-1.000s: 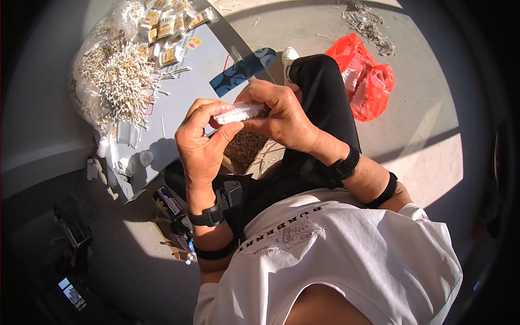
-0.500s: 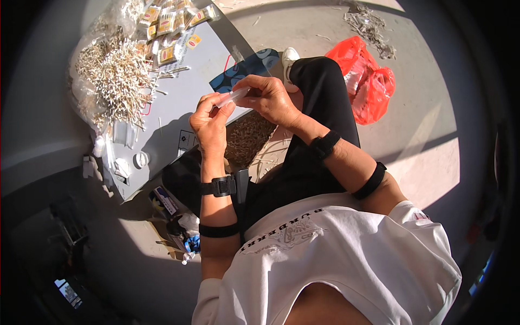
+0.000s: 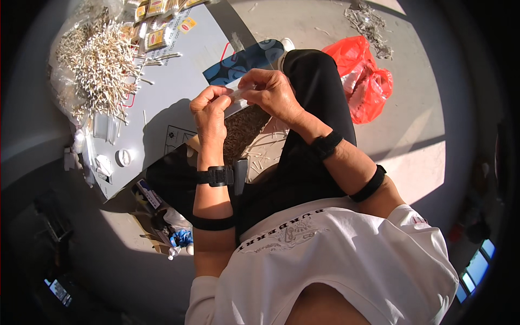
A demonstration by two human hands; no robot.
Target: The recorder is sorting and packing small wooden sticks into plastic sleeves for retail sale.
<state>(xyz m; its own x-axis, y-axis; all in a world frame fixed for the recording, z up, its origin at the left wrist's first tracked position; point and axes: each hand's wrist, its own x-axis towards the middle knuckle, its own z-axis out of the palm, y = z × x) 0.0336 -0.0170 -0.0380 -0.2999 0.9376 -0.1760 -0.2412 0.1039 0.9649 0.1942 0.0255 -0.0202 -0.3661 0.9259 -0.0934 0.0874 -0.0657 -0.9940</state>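
Note:
My left hand [image 3: 209,115] and my right hand [image 3: 275,97] meet above the near edge of a grey board. Between their fingertips they pinch a small translucent plastic sleeve [image 3: 236,96], both hands closed on it. Fingers cover much of the sleeve, so I cannot tell whether anything is inside. To the left, a big heap of loose cotton swabs [image 3: 103,65] spills from a clear plastic bag [image 3: 62,89]. Filled swab packets [image 3: 156,39] with yellow labels lie beyond it.
Clear plastic sleeves [image 3: 105,129] and a white roll [image 3: 124,157] rest on the grey board [image 3: 157,116]. Below my hands is a container of brown-looking swabs [image 3: 241,132]. A red plastic bag [image 3: 368,89] and a pile of scraps [image 3: 369,27] lie on the floor at right.
My view has shifted, so the board and heap sit further left and slightly higher. Both hands still hold the sleeve, now turned and more covered by my fingers.

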